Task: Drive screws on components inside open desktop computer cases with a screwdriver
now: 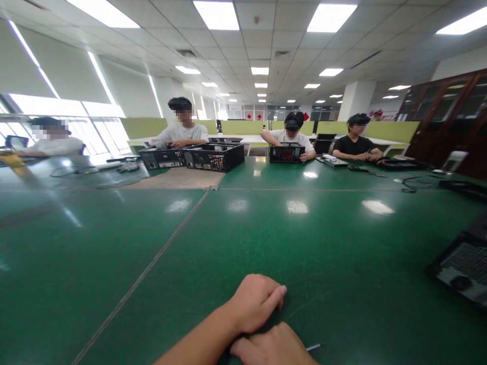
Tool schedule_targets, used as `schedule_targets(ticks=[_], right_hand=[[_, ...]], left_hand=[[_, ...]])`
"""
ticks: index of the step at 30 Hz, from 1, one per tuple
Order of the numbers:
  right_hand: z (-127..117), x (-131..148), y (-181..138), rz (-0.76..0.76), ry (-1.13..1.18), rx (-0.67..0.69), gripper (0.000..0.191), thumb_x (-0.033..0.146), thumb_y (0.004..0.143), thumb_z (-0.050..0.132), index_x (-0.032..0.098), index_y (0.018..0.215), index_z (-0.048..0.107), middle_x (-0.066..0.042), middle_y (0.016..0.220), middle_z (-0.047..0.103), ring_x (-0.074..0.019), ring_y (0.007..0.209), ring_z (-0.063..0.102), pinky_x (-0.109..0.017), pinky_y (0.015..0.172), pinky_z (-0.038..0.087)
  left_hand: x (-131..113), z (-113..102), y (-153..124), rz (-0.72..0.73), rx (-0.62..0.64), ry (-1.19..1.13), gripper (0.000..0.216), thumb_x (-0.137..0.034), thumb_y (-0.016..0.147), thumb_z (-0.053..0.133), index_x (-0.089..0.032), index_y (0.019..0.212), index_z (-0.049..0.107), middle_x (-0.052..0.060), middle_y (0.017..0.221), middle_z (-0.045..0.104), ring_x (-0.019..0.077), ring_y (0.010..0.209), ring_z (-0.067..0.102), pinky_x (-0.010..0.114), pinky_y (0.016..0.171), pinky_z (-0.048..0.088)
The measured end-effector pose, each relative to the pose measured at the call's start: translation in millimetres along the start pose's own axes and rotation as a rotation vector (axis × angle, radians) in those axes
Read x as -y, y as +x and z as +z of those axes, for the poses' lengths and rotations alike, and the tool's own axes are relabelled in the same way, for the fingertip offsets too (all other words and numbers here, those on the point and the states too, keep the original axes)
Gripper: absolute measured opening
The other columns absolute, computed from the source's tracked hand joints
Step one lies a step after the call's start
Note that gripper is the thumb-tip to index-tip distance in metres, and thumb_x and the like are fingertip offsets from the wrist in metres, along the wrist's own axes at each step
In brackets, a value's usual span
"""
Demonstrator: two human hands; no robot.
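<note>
My left hand [254, 302] rests on the green table [312, 253] at the bottom centre, its forearm coming in from the lower left. Its fingers are curled under into a loose fist and nothing shows in them. Just in front of it, at the frame's bottom edge, my right hand [274, 348] is closed too. A thin, pale metal tip [314, 347] sticks out of it to the right, lying low over the table. The rest of that thin thing is hidden inside the hand. The two hands nearly touch.
A black vented computer case [462, 266] lies at the right edge. Across the table, three people sit at open computer cases [213, 156] [287, 152], and a fourth person sits at the far left. Cables [413, 183] lie at the far right. Wooden cabinets [445, 116] stand behind.
</note>
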State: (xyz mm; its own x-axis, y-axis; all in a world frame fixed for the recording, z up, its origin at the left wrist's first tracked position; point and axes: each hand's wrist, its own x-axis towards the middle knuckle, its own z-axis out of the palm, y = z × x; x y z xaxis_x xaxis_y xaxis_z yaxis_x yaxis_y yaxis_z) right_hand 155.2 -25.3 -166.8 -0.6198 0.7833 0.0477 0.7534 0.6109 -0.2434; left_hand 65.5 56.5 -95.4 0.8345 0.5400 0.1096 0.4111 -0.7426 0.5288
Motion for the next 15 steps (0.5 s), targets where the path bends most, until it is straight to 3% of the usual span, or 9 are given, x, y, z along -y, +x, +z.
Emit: schedule_targets(ticks=[4, 9, 13, 15], right_hand=[[-2.3, 4.0, -0.2, -0.006, -0.053, 0.008, 0.048, 0.063, 0.086, 0.059, 0.025, 0.115, 0.067, -0.002, 0.084, 0.077, -0.0239, 0.056, 0.068, -0.028, 0.038, 0.034], [-0.2, 18.4, -1.1, -0.063, -0.184, -0.042, 0.058, 0.066, 0.085, 0.063, 0.019, 0.118, 0.064, -0.006, 0.081, 0.075, -0.0247, 0.051, 0.067, -0.031, 0.033, 0.034], [-12.1, 24.6, -3.5, -0.047, -0.176, -0.003, 0.059, 0.068, 0.088, 0.059, 0.020, 0.120, 0.062, -0.005, 0.084, 0.075, -0.0275, 0.059, 0.071, -0.035, 0.041, 0.050], [-18.5, 25.5, -4.3, -0.022, -0.155, 0.029, 0.055, 0.069, 0.089, 0.056, 0.022, 0.117, 0.063, -0.004, 0.083, 0.074, -0.0284, 0.063, 0.072, -0.038, 0.045, 0.054]], left_hand=[[-0.5, 0.0, -3.4, 0.067, -0.092, -0.016, 0.052, -0.031, 0.105, 0.037, -0.019, 0.064, 0.068, -0.001, 0.062, 0.067, 0.0119, 0.060, 0.061, 0.024, 0.066, 0.042], [-9.1, -12.2, -11.8, 0.138, -0.406, 0.002, 0.050, -0.040, 0.103, 0.030, -0.019, 0.066, 0.056, 0.004, 0.061, 0.057, 0.0168, 0.061, 0.053, 0.031, 0.065, 0.041], [-33.8, -26.4, -9.1, 0.204, -0.500, 0.034, 0.021, -0.035, 0.095, 0.051, -0.017, 0.095, 0.062, 0.009, 0.090, 0.068, 0.0219, 0.084, 0.062, 0.036, 0.080, 0.048], [-50.6, -33.1, 0.4, 0.251, -0.473, 0.070, 0.028, -0.033, 0.088, 0.064, -0.018, 0.113, 0.062, 0.011, 0.112, 0.069, 0.0255, 0.103, 0.063, 0.040, 0.092, 0.049]])
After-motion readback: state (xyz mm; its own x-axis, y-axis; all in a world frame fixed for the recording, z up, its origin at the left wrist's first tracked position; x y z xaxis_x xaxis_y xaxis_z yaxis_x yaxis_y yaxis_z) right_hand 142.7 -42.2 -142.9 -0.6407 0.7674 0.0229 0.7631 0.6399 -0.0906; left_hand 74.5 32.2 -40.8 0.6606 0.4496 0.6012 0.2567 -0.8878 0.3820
